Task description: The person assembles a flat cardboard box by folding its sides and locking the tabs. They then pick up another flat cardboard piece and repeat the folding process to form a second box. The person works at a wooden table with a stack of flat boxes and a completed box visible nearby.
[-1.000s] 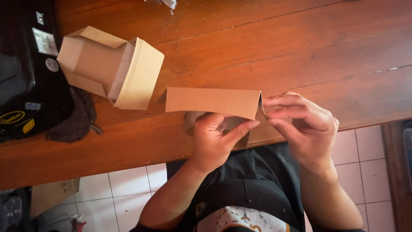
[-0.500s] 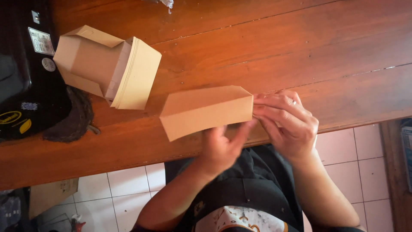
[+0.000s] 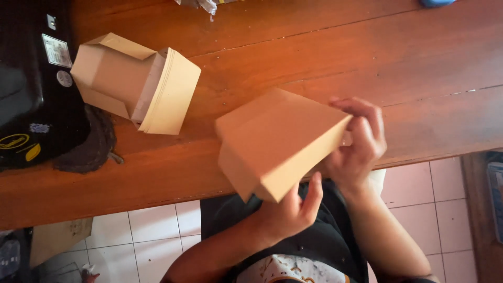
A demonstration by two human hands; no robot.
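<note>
I hold a brown cardboard box (image 3: 277, 136) above the near edge of the wooden table (image 3: 398, 57). It is partly opened out, with its broad face tilted up toward me. My left hand (image 3: 291, 212) supports its lower corner from beneath, thumb raised against the side. My right hand (image 3: 359, 141) grips its right end, fingers curled over the edge. Both hands are closed on the same box.
A stack of brown cardboard pieces with one formed box (image 3: 136, 84) lies on the table's left. Further left sit a black bag (image 3: 31, 94) and a dark cloth (image 3: 89, 149). A plastic wrapper (image 3: 201, 5) and a blue object (image 3: 435, 2) lie at the far edge. White floor tiles (image 3: 146, 236) show below.
The cardboard, seen as a flat strip before, has opened into a box shape and tilted up toward me. My left hand has shifted under its lower corner.
</note>
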